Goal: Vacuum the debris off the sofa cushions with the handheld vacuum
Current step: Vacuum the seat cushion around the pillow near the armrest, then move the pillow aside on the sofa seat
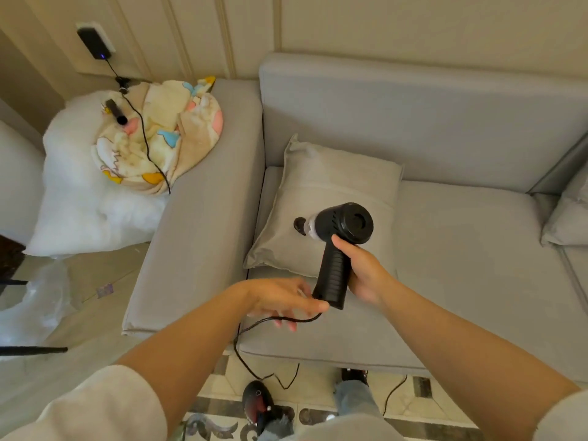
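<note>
Black plastic pistol-shaped handheld vacuum hangs above the grey square throw pillow on the grey fabric sofa seat cushion, right hand wrapped round its grip. Left hand (blurred) pinches the thin black cord at the grip's base.

Soft, even daylight fills the room, bright and warm-toned, with only faint shadows. The white fluffy pillow near the sofa's left armrest is nearly blown out. The left hand is motion-blurred at the fingers. Wide-angle distortion bends wall panels and sofa edges toward the corners. Overall detail looks slightly soft.
</note>
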`<action>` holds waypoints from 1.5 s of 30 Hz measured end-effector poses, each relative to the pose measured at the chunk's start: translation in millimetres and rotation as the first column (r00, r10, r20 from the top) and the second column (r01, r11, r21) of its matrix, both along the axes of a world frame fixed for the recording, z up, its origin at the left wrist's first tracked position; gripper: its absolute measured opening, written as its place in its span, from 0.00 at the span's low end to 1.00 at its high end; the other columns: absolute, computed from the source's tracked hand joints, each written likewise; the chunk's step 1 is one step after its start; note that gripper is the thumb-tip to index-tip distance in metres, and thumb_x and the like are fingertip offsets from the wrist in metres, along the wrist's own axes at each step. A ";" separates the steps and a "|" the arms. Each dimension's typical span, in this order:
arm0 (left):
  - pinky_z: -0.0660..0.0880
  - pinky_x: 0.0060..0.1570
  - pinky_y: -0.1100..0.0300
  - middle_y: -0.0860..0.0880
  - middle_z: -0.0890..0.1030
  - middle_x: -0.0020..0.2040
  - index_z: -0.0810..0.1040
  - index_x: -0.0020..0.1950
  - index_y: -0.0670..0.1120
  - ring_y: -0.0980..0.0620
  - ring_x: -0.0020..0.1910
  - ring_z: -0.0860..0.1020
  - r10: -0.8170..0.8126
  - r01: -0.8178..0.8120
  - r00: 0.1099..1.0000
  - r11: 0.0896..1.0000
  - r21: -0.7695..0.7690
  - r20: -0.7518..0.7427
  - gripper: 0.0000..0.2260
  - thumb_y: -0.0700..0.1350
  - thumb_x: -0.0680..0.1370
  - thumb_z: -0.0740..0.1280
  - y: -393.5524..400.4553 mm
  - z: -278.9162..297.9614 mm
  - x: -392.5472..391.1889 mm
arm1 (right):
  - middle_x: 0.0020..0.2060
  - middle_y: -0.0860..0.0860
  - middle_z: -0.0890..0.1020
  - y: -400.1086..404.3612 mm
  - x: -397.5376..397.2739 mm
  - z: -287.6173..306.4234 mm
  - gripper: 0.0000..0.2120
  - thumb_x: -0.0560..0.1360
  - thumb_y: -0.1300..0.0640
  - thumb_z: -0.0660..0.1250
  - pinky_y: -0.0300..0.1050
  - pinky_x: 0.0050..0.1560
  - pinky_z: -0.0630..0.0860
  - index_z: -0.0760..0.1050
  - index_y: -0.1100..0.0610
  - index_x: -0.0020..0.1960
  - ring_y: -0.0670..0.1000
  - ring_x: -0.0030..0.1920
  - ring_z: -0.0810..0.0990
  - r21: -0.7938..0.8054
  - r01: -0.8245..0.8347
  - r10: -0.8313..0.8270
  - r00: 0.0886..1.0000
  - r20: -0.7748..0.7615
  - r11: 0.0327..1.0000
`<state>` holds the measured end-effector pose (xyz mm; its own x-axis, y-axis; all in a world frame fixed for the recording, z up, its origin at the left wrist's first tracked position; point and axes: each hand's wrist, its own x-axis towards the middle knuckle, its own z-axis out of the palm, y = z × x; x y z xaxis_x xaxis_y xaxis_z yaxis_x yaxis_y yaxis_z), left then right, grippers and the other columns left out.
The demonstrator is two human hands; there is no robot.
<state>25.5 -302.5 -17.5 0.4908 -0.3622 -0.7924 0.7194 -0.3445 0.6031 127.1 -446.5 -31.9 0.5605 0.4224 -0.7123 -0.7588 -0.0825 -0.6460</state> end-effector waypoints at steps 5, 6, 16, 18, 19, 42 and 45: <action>0.76 0.48 0.54 0.47 0.77 0.55 0.64 0.61 0.50 0.49 0.53 0.78 0.511 -0.520 0.848 0.854 0.033 0.142 0.25 0.45 0.70 0.73 -44.0 -10.9 48.9 | 0.50 0.51 0.79 -14.3 33.8 0.9 0.13 0.75 0.53 0.65 0.42 0.47 0.74 0.71 0.53 0.58 0.50 0.51 0.77 0.047 -0.179 0.178 0.984 0.031 0.983; 0.78 0.48 0.53 0.46 0.77 0.53 0.66 0.59 0.47 0.49 0.50 0.78 0.558 -0.573 0.811 0.818 0.046 0.174 0.23 0.41 0.69 0.73 -55.5 -12.7 58.7 | 0.51 0.50 0.79 -18.4 40.3 -0.4 0.14 0.76 0.53 0.64 0.42 0.49 0.73 0.70 0.53 0.60 0.50 0.51 0.77 0.043 -0.232 0.230 0.972 0.054 0.972; 0.72 0.31 0.63 0.49 0.75 0.40 0.68 0.51 0.49 0.52 0.37 0.75 0.701 -0.817 0.576 0.488 0.307 0.420 0.19 0.40 0.66 0.73 -110.8 -35.0 94.1 | 0.41 0.52 0.78 -101.6 157.4 -53.2 0.06 0.78 0.54 0.60 0.41 0.37 0.67 0.69 0.55 0.53 0.49 0.36 0.74 -0.334 -0.405 0.449 0.892 0.062 0.851; 0.69 0.27 0.66 0.51 0.75 0.39 0.68 0.50 0.50 0.54 0.35 0.75 0.709 -0.843 0.535 0.414 0.344 0.459 0.18 0.41 0.66 0.73 -108.7 -38.7 91.4 | 0.36 0.52 0.73 -117.0 170.5 -74.6 0.04 0.79 0.55 0.59 0.41 0.35 0.63 0.68 0.56 0.51 0.49 0.33 0.70 -0.418 -0.390 0.427 0.904 -0.006 0.820; 0.69 0.26 0.67 0.52 0.75 0.38 0.68 0.49 0.51 0.55 0.34 0.75 0.708 -0.850 0.521 0.384 0.360 0.476 0.18 0.41 0.66 0.73 -107.5 -40.3 90.7 | 0.35 0.52 0.72 -122.2 175.8 -83.5 0.04 0.79 0.56 0.59 0.41 0.34 0.63 0.68 0.56 0.48 0.49 0.32 0.69 -0.444 -0.377 0.415 0.910 -0.012 0.813; 0.81 0.34 0.57 0.56 0.75 0.39 0.67 0.48 0.56 0.54 0.37 0.78 0.683 -0.862 0.455 0.178 0.474 0.571 0.20 0.43 0.66 0.74 -68.3 -85.1 124.2 | 0.57 0.61 0.71 3.3 301.7 -180.9 0.19 0.71 0.52 0.71 0.48 0.51 0.68 0.69 0.62 0.53 0.62 0.58 0.74 -0.832 -0.432 0.918 0.338 0.209 0.348; 0.82 0.35 0.53 0.55 0.75 0.39 0.67 0.48 0.56 0.51 0.37 0.79 0.690 -0.861 0.455 0.180 0.475 0.563 0.19 0.43 0.65 0.74 -65.5 -83.2 118.4 | 0.52 0.63 0.78 3.0 302.3 -177.4 0.13 0.75 0.53 0.66 0.45 0.45 0.66 0.66 0.59 0.39 0.61 0.55 0.76 -0.856 -0.459 0.966 0.200 0.163 0.239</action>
<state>143.9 -367.9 -100.7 0.3561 0.8290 -0.4313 0.7607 0.0109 0.6490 429.4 -443.5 -209.3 0.5348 0.5742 -0.6199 0.4456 -0.8150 -0.3704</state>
